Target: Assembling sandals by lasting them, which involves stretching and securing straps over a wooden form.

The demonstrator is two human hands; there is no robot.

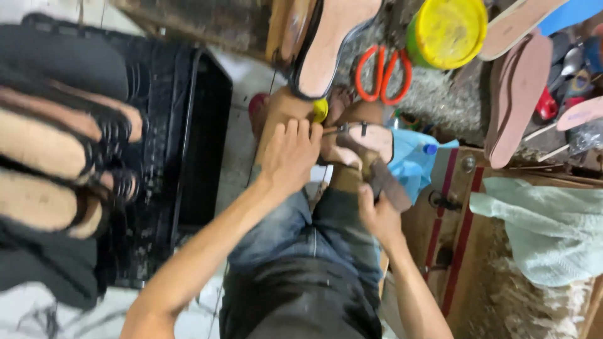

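Observation:
My left hand (290, 156) rests on my bare knee with its fingers bent around a thin stick tool with a yellow end (320, 112). Close to its right, my right hand (379, 215) grips a brown, worn tool handle (384, 181) that points up at a pinkish shoe sole with small black straps (370, 139) lying on my other knee. Both hands meet over my lap, which is in rolled-up blue jeans (295, 229). Motion blur hides the finer detail of the tools.
A black crate (188, 157) with black-and-tan sandals (56, 157) stands at the left. Orange-handled scissors (382, 74), a yellow-lidded tub (447, 31) and loose pink soles (518, 94) lie ahead. A pale green cloth (546, 226) sits on a wooden box at the right.

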